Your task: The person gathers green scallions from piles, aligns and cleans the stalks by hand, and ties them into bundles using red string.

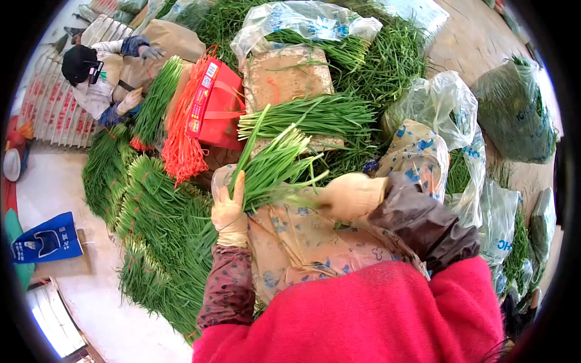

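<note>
My left hand [230,212], in a pale glove, is wrapped round a loose bunch of green stalks [272,166], whose pale ends fan upward and to the right. Close to the stalks' right side is my right hand [351,196], gloved and smeared by motion, its fingers not clear. Under both hands a patterned plastic apron [302,242] covers my lap. Ahead, a pile of green stalks [315,118] lies across a worn board [287,75]. Left of the board, long red ties [187,121] hang over a red bag [227,106].
Tied green bundles [151,212] are heaped at the left. At the upper left sits another person [112,78] with gloved hands beside more stalks. Loose greens [387,72] lie behind the board. Clear plastic bags [439,109] stand at the right, and a blue bag [48,239] lies far left.
</note>
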Demonstrator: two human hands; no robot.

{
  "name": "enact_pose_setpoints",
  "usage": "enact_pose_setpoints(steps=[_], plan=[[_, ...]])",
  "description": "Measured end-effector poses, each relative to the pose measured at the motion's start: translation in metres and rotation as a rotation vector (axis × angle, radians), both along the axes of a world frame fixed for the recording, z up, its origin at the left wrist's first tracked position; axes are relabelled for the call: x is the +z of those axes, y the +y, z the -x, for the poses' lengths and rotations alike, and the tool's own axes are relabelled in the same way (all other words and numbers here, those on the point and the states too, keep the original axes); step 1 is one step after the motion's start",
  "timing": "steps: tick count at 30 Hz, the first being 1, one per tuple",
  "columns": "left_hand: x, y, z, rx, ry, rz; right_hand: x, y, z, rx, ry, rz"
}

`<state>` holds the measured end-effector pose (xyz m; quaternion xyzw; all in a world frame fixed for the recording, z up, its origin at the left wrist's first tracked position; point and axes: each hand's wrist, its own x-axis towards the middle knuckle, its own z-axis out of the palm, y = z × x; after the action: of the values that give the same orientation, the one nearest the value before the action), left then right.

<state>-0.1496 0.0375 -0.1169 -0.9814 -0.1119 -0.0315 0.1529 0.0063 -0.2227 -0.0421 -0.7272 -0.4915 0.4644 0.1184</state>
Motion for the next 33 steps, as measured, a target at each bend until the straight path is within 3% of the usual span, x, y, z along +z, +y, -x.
enact_pose_setpoints(steps=[2,4,9,12,18,20,23,26,33], plan=[[0.001,0.005,0.004,-0.087,-0.132,0.162,-0.04,-0.034,-0.014,0.081,-0.163,0.262],[0.002,0.007,0.005,-0.09,-0.144,0.15,-0.069,-0.073,-0.018,0.084,-0.368,0.365],[0.007,0.009,0.006,-0.208,-0.171,0.203,-0.003,-0.04,-0.053,-0.371,-0.392,-0.187],[0.01,0.009,0.007,-0.235,-0.139,0.247,-0.006,-0.002,-0.071,-0.206,-0.389,-0.656],[0.003,0.016,0.013,-0.367,-0.23,0.293,-0.025,0.055,-0.083,-0.293,0.031,-0.061],[0.003,0.016,0.014,-0.338,-0.225,0.296,-0.057,0.051,-0.071,-0.291,0.149,-0.243],[0.005,0.019,0.014,-0.376,-0.227,0.331,-0.031,0.043,-0.054,-0.327,0.046,-0.4],[0.008,0.018,0.006,-0.382,-0.226,0.346,-0.038,0.033,-0.045,-0.319,-0.26,-0.497],[0.019,0.016,-0.006,-0.524,-0.086,0.381,-0.044,-0.003,-0.025,-0.174,-0.478,-0.333]])
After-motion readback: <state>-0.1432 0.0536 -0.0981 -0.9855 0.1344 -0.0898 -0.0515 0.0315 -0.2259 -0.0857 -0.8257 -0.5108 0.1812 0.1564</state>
